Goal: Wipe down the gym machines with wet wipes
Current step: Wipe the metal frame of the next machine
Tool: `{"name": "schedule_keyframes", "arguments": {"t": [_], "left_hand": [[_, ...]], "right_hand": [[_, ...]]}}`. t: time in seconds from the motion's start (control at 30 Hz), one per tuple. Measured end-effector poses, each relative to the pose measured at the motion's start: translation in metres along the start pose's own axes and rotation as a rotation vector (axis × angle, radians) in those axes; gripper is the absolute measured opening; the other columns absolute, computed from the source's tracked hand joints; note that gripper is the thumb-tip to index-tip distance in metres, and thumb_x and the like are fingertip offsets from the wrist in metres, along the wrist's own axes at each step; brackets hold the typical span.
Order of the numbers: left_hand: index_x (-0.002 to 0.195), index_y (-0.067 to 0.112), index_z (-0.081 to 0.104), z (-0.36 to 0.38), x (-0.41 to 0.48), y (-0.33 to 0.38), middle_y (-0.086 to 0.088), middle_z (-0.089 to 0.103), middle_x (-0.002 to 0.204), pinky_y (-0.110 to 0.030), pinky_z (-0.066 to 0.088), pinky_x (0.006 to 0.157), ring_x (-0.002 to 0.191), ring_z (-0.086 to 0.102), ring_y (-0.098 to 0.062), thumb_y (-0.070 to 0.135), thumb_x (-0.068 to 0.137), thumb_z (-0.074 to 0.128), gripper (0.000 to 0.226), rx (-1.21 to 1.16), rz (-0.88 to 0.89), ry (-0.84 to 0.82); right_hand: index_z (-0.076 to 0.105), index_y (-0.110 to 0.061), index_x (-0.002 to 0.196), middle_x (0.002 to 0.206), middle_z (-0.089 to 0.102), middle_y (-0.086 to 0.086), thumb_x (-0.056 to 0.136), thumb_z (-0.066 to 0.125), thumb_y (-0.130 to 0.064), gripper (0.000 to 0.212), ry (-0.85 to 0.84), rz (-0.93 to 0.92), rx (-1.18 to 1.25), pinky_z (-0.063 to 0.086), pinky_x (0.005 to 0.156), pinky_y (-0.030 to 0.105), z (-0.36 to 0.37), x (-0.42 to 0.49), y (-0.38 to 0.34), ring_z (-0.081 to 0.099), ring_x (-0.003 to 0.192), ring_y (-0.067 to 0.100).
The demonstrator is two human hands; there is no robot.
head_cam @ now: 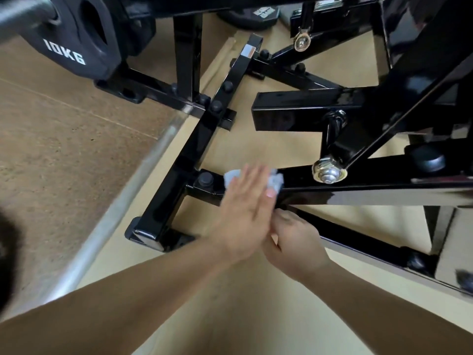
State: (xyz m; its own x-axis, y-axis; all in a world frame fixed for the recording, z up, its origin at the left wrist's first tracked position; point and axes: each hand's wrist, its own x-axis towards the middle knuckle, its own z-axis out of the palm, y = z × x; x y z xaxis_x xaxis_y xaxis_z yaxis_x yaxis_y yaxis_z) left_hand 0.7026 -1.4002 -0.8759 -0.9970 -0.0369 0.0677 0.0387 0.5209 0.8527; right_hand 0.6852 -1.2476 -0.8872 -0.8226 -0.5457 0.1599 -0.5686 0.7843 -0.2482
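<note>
Tan floor — left hand presses crumpled wipe.

**Clearances and obstructions, machine base**

- Open: tan floor between the bars of the machine frame, widest ahead of the low rail.
- Open: a narrower wedge of floor between that rail and the diagonal bar.
- Blocked, rail's left end: bolt cap, then the cross beam.
- Blocked, rail's right: chrome nut, standing proud.
- Overhanging the wide gap: box-section stub.
- Far left: 10KG weight plate.
</note>
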Motion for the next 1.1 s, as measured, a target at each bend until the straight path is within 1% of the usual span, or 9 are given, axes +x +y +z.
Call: {"name": "schedule_keyframes", "arguments": {"t": [0.13, 0.27, 0.37, 0.5, 0.6, 0.7, 0.77, 0.9, 1.1], "left_hand": [[0.163, 0.025, 0.013, -0.008, -0.002, -0.004, 0.009, 0.007, 0.172, -0.036, 0.003, 0.129, 0.156, -0.004, 0.000, 0.039, 0.113, 0.022, 0.053, 0.066, 0.247, -0.128], [0.162, 0.030, 0.016, -0.021, -0.001, -0.047, 0.016, 0.007, 0.169, -0.029, 0.000, 0.128, 0.151, -0.005, 0.012, 0.045, 0.111, 0.022, 0.054, 0.090, -0.051, -0.037], [0.164, 0.027, 0.012, -0.005, -0.010, -0.019, 0.014, 0.003, 0.171, -0.026, -0.005, 0.127, 0.151, -0.012, 0.010, 0.050, 0.110, 0.015, 0.059, 0.053, 0.017, -0.074], [0.164, 0.021, 0.016, -0.011, -0.002, -0.001, 0.008, 0.009, 0.171, -0.031, 0.002, 0.129, 0.157, -0.002, -0.002, 0.033, 0.112, 0.020, 0.053, 0.096, 0.322, -0.144], [0.163, 0.031, 0.011, -0.021, 0.004, -0.028, 0.019, 0.003, 0.168, -0.032, 0.001, 0.129, 0.150, -0.008, 0.011, 0.044, 0.111, 0.017, 0.054, 0.137, 0.036, -0.130], [0.164, 0.027, 0.009, -0.007, 0.000, -0.025, 0.013, 0.001, 0.170, -0.039, 0.001, 0.129, 0.155, -0.009, -0.001, 0.047, 0.110, 0.014, 0.058, 0.107, -0.128, -0.058], [0.162, 0.030, 0.009, 0.009, -0.007, 0.000, 0.012, 0.000, 0.170, -0.038, -0.001, 0.129, 0.157, -0.011, -0.006, 0.049, 0.107, 0.016, 0.059, 0.101, 0.061, -0.062], [0.164, 0.022, 0.013, 0.002, -0.004, 0.015, 0.006, 0.007, 0.172, -0.033, 0.003, 0.129, 0.157, -0.004, -0.005, 0.040, 0.110, 0.028, 0.059, 0.132, 0.359, -0.121], [0.165, 0.027, 0.010, 0.007, -0.002, 0.010, 0.008, 0.001, 0.172, -0.035, -0.003, 0.129, 0.156, -0.011, -0.006, 0.058, 0.106, 0.016, 0.067, 0.118, -0.100, -0.054]], "right_hand": [[0.067, -0.023, 0.109, 0.099, 0.070, -0.007, 0.093, 0.044, -0.042, 0.034, -0.148, 0.018, 0.197, 0.048, 0.065, 0.032, -0.012, -0.013, -0.005, 0.064, 0.090, 0.018], [0.071, -0.023, 0.126, 0.125, 0.072, -0.008, 0.102, 0.039, -0.051, 0.049, -0.059, -0.003, 0.203, 0.055, 0.095, 0.038, -0.029, -0.016, -0.014, 0.064, 0.118, 0.015], [0.070, -0.019, 0.098, 0.091, 0.070, -0.010, 0.102, 0.044, -0.044, 0.036, 0.056, -0.016, 0.279, 0.055, 0.074, 0.037, -0.042, -0.010, -0.023, 0.065, 0.087, 0.015], [0.040, -0.017, 0.065, 0.052, 0.036, -0.006, 0.096, 0.045, -0.045, 0.042, 0.196, 0.098, 0.231, 0.039, 0.047, 0.034, -0.067, -0.005, -0.020, 0.040, 0.053, 0.020], [0.037, -0.021, 0.065, 0.053, 0.034, -0.008, 0.097, 0.041, -0.045, 0.040, 0.227, 0.064, 0.096, 0.031, 0.049, 0.030, -0.081, -0.006, -0.012, 0.041, 0.055, 0.018], [0.058, -0.025, 0.076, 0.069, 0.051, -0.011, 0.101, 0.044, -0.038, 0.031, 0.249, -0.032, 0.101, 0.041, 0.053, 0.030, -0.084, -0.005, -0.011, 0.053, 0.064, 0.013], [0.069, -0.020, 0.089, 0.082, 0.060, -0.008, 0.101, 0.048, -0.036, 0.029, 0.270, -0.109, 0.094, 0.047, 0.059, 0.031, -0.085, -0.003, -0.016, 0.059, 0.074, 0.017], [0.058, -0.014, 0.077, 0.076, 0.053, -0.004, 0.100, 0.051, -0.034, 0.031, 0.369, -0.192, 0.000, 0.043, 0.061, 0.034, -0.094, 0.002, -0.022, 0.054, 0.073, 0.022], [0.058, -0.017, 0.072, 0.068, 0.052, -0.006, 0.102, 0.050, -0.034, 0.035, 0.395, -0.152, -0.030, 0.044, 0.062, 0.041, -0.106, -0.010, -0.006, 0.051, 0.065, 0.022]]}}
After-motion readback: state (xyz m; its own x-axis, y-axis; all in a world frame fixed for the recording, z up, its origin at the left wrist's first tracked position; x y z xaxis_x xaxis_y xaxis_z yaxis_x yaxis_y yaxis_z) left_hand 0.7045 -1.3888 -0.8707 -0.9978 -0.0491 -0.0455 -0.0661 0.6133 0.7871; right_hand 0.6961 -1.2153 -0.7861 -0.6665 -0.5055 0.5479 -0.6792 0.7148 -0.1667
